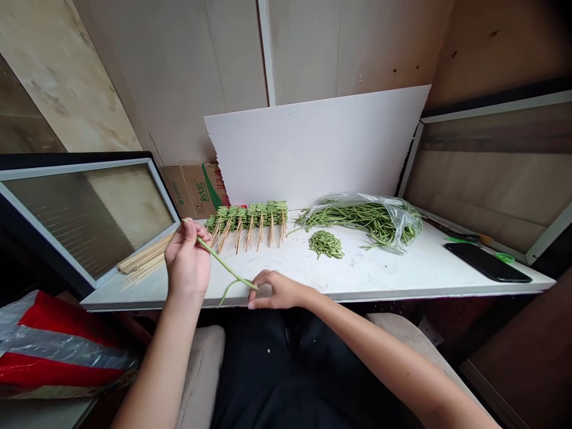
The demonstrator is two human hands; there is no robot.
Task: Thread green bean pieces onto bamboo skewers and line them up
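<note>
Both hands pinch one long bean [222, 266]: left hand [186, 262] its upper end, right hand [277, 291] its lower, over the tabletop [379, 268] edge.

Black clothing [290, 369] over the lap (forearms [357, 351] bare).

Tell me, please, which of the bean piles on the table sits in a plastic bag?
The large pile right of centre, wrapped in clear plastic; the small heap beside it lies bare, and the back row is threaded on skewers.

white table [402, 271], skewers [248, 221], bean bag [370, 219], phone [488, 262]
</note>
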